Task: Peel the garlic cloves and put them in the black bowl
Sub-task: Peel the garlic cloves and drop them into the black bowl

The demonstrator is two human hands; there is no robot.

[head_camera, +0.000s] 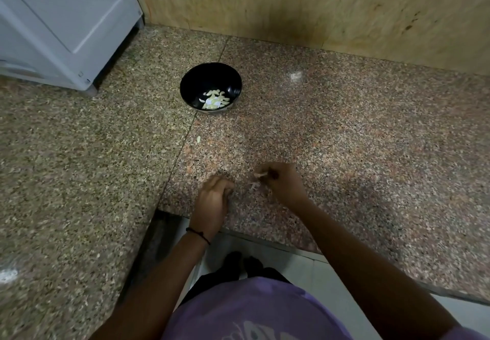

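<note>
The black bowl (196,82) stands on the granite counter with several peeled garlic cloves (214,99) inside. One loose pale clove (198,139) lies on the counter below the bowl. My right hand (281,183) pinches a small pale garlic piece (260,174) near the counter's front. A scrap of garlic skin (254,186) lies between my hands. My left hand (213,198) rests on the counter with fingers curled; whether it holds anything is hidden.
A white appliance (66,21) stands at the back left. A wooden wall panel (318,3) runs behind the counter. The granite counter (371,141) has an inside corner edge (159,209) just below my left hand.
</note>
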